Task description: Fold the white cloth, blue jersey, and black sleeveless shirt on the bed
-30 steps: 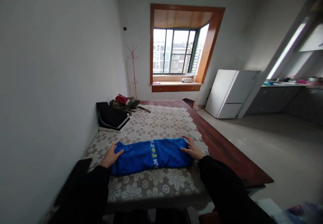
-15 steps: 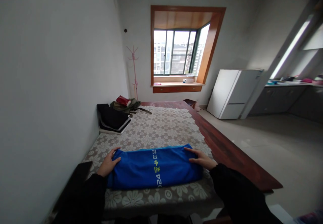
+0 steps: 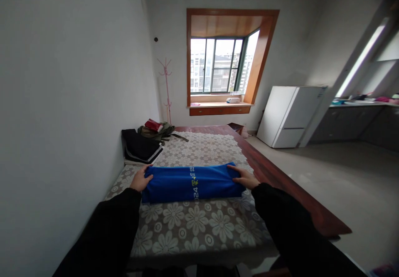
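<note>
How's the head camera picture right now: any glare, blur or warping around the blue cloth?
Head view: the window is blown out bright, the room dimmer; the walls bow from wide-angle distortion; the blue cloth and both hands, left hand and right hand, are sharp, its yellow print partly legible; no glare on the tablecloth.

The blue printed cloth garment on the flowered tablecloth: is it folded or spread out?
Folded. The blue printed cloth garment lies as a narrow band with doubled edges, left hand and right hand at its ends.
</note>
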Motion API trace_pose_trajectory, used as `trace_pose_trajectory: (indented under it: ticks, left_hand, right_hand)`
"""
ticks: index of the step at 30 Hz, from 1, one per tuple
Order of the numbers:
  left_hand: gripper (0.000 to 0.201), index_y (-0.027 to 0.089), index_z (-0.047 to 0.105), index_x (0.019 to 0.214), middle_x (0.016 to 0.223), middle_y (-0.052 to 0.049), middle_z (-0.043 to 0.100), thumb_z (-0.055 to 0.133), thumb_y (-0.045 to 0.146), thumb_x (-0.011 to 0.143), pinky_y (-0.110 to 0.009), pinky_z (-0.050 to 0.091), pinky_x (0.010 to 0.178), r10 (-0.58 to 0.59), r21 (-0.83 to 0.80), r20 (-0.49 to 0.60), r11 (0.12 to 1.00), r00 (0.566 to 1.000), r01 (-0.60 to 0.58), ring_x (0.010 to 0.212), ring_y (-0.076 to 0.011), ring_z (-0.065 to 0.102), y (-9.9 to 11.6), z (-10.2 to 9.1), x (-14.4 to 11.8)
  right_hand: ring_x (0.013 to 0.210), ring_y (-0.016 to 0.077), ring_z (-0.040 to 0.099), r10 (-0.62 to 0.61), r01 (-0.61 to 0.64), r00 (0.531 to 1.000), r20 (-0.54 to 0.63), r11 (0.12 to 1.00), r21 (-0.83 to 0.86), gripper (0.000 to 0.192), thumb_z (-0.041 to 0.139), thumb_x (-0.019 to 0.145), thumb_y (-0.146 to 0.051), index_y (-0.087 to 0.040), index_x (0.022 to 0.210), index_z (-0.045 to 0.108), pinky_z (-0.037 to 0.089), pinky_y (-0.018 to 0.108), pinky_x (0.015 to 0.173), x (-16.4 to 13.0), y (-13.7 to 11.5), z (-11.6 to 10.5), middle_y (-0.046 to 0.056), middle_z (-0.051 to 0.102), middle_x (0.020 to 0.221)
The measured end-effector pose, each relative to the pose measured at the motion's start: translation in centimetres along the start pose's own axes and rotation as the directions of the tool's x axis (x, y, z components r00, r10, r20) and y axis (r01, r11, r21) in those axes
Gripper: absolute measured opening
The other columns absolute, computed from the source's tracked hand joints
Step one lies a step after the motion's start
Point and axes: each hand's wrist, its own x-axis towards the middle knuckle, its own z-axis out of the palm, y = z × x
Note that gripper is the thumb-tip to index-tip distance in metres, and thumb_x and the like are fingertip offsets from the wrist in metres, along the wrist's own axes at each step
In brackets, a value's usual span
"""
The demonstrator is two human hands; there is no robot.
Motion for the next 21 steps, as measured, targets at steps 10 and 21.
trace_pose_trajectory:
  ticks: [10,21]
  left_hand:
    - [0.034,0.025,0.071,0.109,0.122,-0.008,0.071,0.060,0.024,0.078,-0.035,0.043,0.105,0.086,0.295,0.207,0.944,0.975,-0.146,0.120,-0.0259,0.061,-0.8,3.1,3.1]
    - [0.013,0.023,0.072,0.085,0.094,-0.006,0.071,0.064,0.020,0.075,-0.036,0.047,0.091,0.157,0.490,0.263,0.828,0.952,-0.272,0.100,-0.0254,0.065,-0.2,1.7,3.0]
  right_hand:
    - [0.124,0.0276,0.057,-0.123,0.097,0.992,-0.011,0.832,-0.546,0.044,0.056,0.083,-0.017,-0.019,0.126,0.067,0.039,0.039,0.107,5.5,1.5,2.6,0.013,0.064,0.133]
    - [0.099,0.0227,0.064,-0.164,0.117,0.986,-0.030,0.810,-0.574,0.019,0.063,0.078,-0.014,-0.022,0.093,0.073,0.045,0.032,0.089,5.3,0.5,1.6,0.007,0.071,0.105]
